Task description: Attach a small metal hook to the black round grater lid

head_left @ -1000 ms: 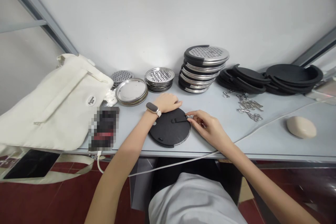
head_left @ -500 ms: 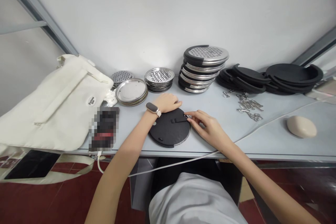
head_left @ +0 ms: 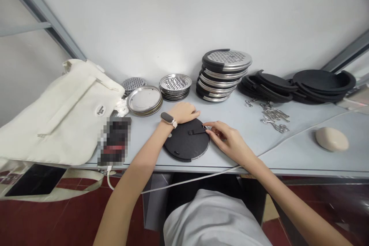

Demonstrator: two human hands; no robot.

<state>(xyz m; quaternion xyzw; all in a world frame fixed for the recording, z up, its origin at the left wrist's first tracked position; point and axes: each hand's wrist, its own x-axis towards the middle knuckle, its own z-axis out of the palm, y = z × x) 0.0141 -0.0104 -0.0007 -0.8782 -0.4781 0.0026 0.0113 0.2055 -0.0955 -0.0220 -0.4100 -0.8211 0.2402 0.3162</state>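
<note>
A round black disc with a strip of silvery rim lies on the table in front of me. My left hand, wearing a watch, holds its far edge, fingers pressed together and partly hidden. At the disc's right edge, my right hand pinches a small metal clasp between thumb and forefinger. The clasp is mostly covered by the fingertips. It sits by the end of a narrow black tab on the disc. Several loose metal clasps lie to the right.
Behind the disc stand metal grater plates, plain metal lids and a tall stack of black-rimmed graters. Black round covers are piled at right. A white cable crosses the table near a beige rounded object. A cream bag sits left.
</note>
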